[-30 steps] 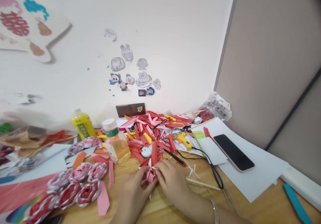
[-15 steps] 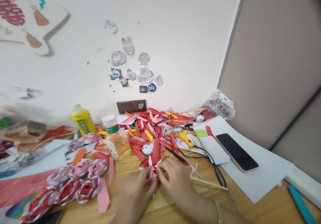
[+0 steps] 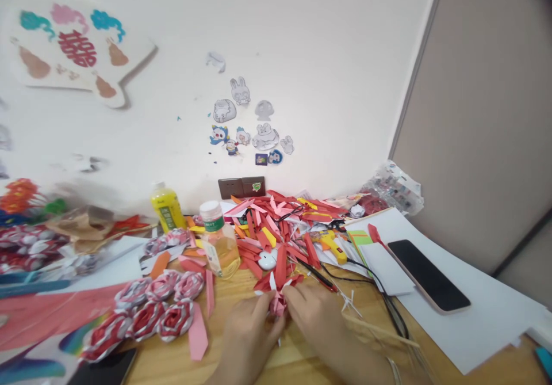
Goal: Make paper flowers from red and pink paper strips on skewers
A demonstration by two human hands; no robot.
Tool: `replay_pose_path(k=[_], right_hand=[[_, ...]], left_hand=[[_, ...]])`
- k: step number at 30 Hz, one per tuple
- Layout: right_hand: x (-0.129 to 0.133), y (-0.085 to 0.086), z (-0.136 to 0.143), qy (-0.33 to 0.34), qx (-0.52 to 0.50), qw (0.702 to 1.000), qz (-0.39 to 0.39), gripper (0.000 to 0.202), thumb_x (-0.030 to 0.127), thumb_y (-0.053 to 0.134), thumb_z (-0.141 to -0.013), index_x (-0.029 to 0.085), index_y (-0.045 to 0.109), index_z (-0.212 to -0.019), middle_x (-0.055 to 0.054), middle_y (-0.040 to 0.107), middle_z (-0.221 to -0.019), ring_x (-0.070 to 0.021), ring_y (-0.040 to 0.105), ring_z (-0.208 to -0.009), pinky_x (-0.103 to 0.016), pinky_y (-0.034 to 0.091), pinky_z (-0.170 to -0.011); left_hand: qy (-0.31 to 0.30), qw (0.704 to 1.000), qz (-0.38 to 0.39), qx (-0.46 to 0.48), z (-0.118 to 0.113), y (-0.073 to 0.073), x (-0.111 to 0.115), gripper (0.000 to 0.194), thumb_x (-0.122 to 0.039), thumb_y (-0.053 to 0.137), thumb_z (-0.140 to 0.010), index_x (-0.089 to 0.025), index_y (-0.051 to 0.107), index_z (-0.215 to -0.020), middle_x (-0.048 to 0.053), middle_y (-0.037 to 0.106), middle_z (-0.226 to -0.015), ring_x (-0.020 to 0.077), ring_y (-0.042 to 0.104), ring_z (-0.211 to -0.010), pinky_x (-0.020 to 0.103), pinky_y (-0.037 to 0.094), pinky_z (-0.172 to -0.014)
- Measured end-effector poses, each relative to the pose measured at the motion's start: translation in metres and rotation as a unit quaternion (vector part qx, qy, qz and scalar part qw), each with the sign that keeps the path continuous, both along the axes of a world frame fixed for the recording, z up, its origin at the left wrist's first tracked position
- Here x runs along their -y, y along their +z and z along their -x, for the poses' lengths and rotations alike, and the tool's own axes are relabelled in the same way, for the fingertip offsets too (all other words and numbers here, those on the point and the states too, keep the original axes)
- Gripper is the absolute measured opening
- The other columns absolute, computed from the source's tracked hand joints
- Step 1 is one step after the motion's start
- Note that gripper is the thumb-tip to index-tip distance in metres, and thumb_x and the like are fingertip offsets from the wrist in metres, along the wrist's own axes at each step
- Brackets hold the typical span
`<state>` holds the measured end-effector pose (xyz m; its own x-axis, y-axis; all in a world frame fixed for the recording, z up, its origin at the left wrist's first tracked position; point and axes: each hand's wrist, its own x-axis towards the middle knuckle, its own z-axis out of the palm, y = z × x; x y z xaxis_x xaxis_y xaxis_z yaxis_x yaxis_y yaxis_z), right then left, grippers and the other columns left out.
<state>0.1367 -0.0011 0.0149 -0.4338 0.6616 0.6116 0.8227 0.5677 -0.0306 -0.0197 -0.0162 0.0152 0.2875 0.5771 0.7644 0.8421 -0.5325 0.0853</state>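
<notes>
A small pink folded-paper flower [image 3: 278, 304] sits between my two hands, low in the middle of the view. My left hand [image 3: 252, 327] closes on its left side, fingers and thumb bent against the paper. On the other side, my right hand [image 3: 317, 319] pinches its upper right edge. Both hands partly hide the flower. Just beyond the fingertips lie red paper strips [image 3: 281, 264] and a white earphone case [image 3: 267, 259]. A black pen [image 3: 317, 274] rests close to my right hand.
Behind is a heap of red, pink and yellow paper strips [image 3: 276, 218], with a yellow glue gun [image 3: 334, 248] and its cable. Drink bottles [image 3: 219, 247] and rolled flowers [image 3: 149, 319] are at left. A phone [image 3: 429, 274] lies on white paper at right.
The head view has swung left, so everything appears farther right and more of the wall fan shows. Both hands stay on the pink paper flower, with only slight finger movement.
</notes>
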Motion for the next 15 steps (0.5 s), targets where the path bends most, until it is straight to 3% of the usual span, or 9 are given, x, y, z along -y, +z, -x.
replay_pose_path(k=[5, 10, 15], right_hand=[[-0.0031, -0.0029, -0.0033, 0.031, 0.049, 0.997, -0.056, 0.014, 0.009, 0.047, -0.086, 0.019, 0.057, -0.083, -0.002, 0.061, -0.066, -0.0175, 0.055, -0.055, -0.028, 0.029, -0.051], [-0.0053, 0.0025, -0.0030, 0.027, 0.038, 0.998, -0.037, 0.019, 0.009, 0.048, -0.086, 0.019, 0.054, -0.072, 0.000, 0.060, -0.060, -0.0159, 0.054, -0.052, -0.028, 0.027, -0.049], [-0.0051, 0.0044, -0.0026, 0.022, 0.020, 1.000, -0.010, 0.016, 0.012, 0.051, -0.086, 0.020, 0.055, -0.074, 0.001, 0.060, -0.058, -0.0143, 0.054, -0.052, -0.027, 0.027, -0.049]], left_hand=[[0.006, 1.000, 0.020, 0.005, -0.0008, -0.0051, -0.0009, 0.013, -0.026, 0.048, -0.084, -0.020, 0.057, -0.092, 0.002, 0.068, -0.063, 0.0170, 0.064, -0.056, 0.025, 0.047, -0.053], [0.001, 0.999, 0.052, 0.005, -0.0021, -0.0053, 0.0012, 0.007, -0.023, 0.052, -0.080, -0.021, 0.058, -0.084, 0.002, 0.067, -0.063, 0.0176, 0.063, -0.055, 0.026, 0.046, -0.053], [0.002, 0.998, 0.068, 0.008, -0.0027, -0.0050, 0.0021, 0.007, -0.021, 0.052, -0.080, -0.021, 0.058, -0.083, 0.001, 0.067, -0.063, 0.0173, 0.063, -0.056, 0.026, 0.045, -0.053]])
